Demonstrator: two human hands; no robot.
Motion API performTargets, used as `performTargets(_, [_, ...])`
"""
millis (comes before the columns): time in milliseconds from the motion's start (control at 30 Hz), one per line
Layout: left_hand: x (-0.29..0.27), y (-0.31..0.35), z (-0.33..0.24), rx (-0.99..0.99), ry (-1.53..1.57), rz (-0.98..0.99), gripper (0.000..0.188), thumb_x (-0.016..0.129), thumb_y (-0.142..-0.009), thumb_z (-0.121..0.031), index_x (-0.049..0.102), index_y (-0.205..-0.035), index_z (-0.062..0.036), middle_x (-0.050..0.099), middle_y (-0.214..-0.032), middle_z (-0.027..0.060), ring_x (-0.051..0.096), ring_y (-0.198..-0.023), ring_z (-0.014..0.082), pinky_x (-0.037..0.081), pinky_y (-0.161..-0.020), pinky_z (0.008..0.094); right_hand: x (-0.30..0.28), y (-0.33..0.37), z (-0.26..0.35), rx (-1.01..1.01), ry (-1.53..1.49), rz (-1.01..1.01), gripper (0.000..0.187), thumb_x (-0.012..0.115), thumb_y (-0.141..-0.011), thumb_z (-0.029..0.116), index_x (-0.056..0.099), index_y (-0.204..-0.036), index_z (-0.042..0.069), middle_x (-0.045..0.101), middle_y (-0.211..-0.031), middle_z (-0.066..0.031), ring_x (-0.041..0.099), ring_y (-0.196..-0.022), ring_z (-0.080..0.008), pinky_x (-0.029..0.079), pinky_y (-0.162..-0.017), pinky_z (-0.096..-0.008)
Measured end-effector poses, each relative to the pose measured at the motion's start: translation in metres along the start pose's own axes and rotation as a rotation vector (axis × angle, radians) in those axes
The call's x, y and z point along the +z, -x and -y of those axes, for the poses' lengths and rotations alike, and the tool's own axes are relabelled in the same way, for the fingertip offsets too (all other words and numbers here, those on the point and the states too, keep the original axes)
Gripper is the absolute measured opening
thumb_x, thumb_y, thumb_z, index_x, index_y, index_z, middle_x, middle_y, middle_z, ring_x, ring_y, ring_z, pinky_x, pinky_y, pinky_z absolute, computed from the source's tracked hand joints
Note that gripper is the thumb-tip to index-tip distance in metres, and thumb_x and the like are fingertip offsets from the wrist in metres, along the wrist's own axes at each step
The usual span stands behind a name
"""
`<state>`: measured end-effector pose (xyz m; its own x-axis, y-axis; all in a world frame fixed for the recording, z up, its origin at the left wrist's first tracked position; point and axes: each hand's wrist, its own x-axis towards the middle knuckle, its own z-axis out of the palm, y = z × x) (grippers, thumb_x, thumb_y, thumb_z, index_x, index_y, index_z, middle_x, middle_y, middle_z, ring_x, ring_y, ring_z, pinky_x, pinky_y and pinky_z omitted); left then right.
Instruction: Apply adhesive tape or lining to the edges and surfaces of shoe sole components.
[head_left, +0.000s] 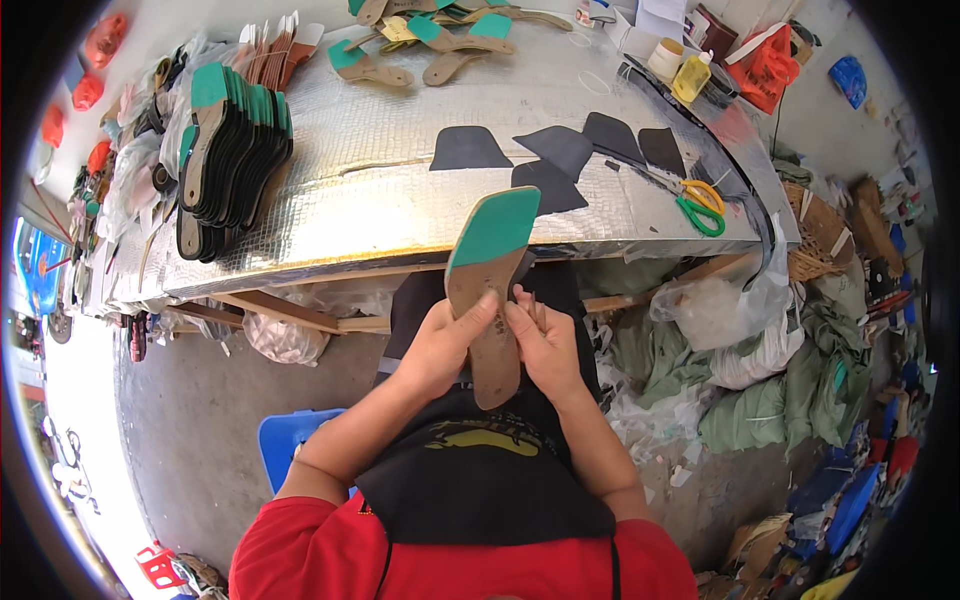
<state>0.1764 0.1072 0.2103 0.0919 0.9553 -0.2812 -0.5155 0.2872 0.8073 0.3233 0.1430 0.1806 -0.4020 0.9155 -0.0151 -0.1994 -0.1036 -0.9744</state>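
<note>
A shoe insole, brown with a green toe end, is held upright in front of my apron, toe pointing away from me. My left hand grips its left edge, the thumb lying across the brown face. My right hand closes on the right edge with its thumb on the face; whether its curled fingers also hold something small I cannot make out. Just beyond, on the table, lie several dark cut pieces. Scissors with yellow and green handles rest to their right.
A tall stack of similar insoles stands on the left of the silvery table. More loose insoles lie at the back. A yellow bottle and a jar stand back right. A blue stool is beside me.
</note>
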Motion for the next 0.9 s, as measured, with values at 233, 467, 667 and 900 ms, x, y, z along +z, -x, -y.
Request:
performTargets(233, [-0.011, -0.001, -0.003, 0.162, 0.095, -0.066, 0.035, 0.055, -0.100, -0.026, 0.056, -0.114, 0.0059, 0.064, -0.093, 0.0095, 0.064, -0.084, 0.0187, 0.053, -0.079, 0.0342, -0.011, 0.015, 0.003, 0.103, 0.517, 0.165, 0.021, 0.062, -0.094, 0.019, 0.068, -0.094, -0.001, 0.058, -0.062, -0.0061, 0.049, -0.058, -0.0070, 0.044, -0.057, -0.0267])
performTargets(467, [-0.004, 0.000, -0.001, 0.005, 0.008, 0.029, 0.020, 0.064, -0.093, -0.016, 0.058, -0.097, 0.0026, 0.056, -0.073, 0.0048, 0.056, -0.061, 0.0144, 0.053, -0.060, 0.0343, -0.023, -0.020, 0.020, -0.049, 0.128, 0.038, 0.021, 0.056, -0.098, 0.015, 0.066, -0.106, -0.002, 0.069, -0.088, -0.0056, 0.060, -0.084, -0.0060, 0.048, -0.074, -0.0234])
performTargets(667, [-0.004, 0.005, 0.004, -0.085, 0.037, -0.008, 0.015, 0.060, -0.094, -0.013, 0.059, -0.099, 0.0019, 0.058, -0.074, 0.0068, 0.060, -0.064, 0.0183, 0.055, -0.062, 0.0367, -0.001, -0.022, 0.016, -0.174, 0.247, 0.072, 0.018, 0.054, -0.098, 0.012, 0.060, -0.103, -0.005, 0.063, -0.074, -0.0038, 0.059, -0.058, -0.0080, 0.046, -0.053, -0.0236])
performTargets(900, [-0.002, 0.007, 0.012, 0.001, -0.182, 0.056, 0.017, 0.056, -0.096, -0.011, 0.061, -0.102, 0.0035, 0.064, -0.083, 0.0078, 0.065, -0.074, 0.0165, 0.052, -0.072, 0.0294, -0.006, -0.014, 0.010, 0.174, -0.157, 0.049, 0.011, 0.058, -0.094, 0.009, 0.057, -0.086, 0.000, 0.052, -0.059, -0.0012, 0.047, -0.044, -0.0065, 0.038, -0.043, -0.0230])
